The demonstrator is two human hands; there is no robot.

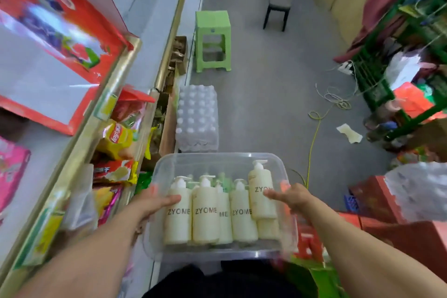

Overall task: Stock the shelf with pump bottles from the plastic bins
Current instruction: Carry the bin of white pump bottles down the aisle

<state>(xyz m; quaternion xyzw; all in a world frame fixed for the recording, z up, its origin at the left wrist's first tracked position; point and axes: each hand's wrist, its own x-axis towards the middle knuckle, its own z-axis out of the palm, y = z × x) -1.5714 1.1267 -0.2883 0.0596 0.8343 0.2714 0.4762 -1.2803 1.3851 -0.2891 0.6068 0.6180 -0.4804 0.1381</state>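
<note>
- Shelf: runs along the person's left, tiers stepping down toward the floor; lower tiers carry snack bags. No pump bottles seen on it yet.
- Clear plastic bin: held up in front of the body at about waist level, above the aisle floor, just beside the shelf edge. Long side runs left to right.
- Step in hand (judgement): carrying the loaded bin to the shelf; stocking itself not yet begun. Next move likely needs the bin set down or propped so one hand is free to lift a bottle.
- Pump bottles: cream, roughly six visible, lying packed side by side in the bin, one stacked on top at right. Long axes run away from the person; pump heads point to the far wall.
- Left hand: clasps the bin's left wall, fingers curled inside.
- Right hand: clasps the right wall likewise.
</note>
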